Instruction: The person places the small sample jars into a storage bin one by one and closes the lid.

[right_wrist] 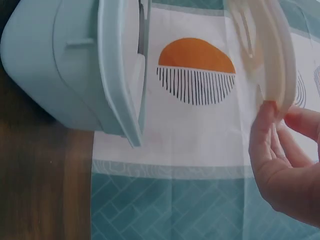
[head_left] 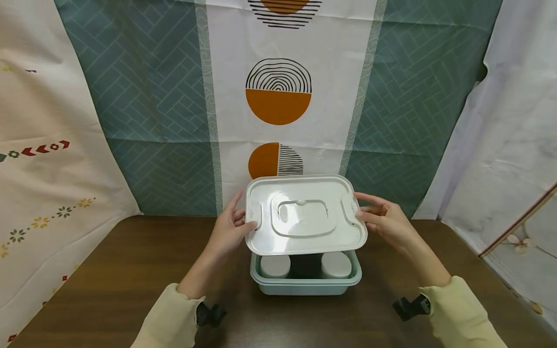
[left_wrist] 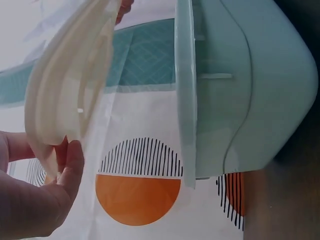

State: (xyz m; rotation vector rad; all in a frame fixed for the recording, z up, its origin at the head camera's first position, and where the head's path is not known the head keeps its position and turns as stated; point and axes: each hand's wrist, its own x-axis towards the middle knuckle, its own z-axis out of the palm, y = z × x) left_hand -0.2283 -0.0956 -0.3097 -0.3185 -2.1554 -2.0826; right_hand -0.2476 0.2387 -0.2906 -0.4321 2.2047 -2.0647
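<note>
Between both hands a white rectangular lid (head_left: 304,215) with a raised centre is held up above a pale blue-green storage box (head_left: 305,289). My left hand (head_left: 229,227) pinches its left edge, thumb on top. At the right edge, my right hand (head_left: 384,220) pinches it between thumb and fingers. Both wrist views show a gap between the lid and the rim of the box. Inside the box stand two round white-topped containers, one on the left (head_left: 275,266) and one on the right (head_left: 336,265), with something dark between them. The lid hides the back of the box.
The box stands on a dark brown wooden table (head_left: 143,275). Behind it hangs a patterned cloth (head_left: 278,135) in teal and white with orange shapes. White patterned cloths hang at the left (head_left: 52,193) and right (head_left: 500,193). Each wrist carries a small black camera.
</note>
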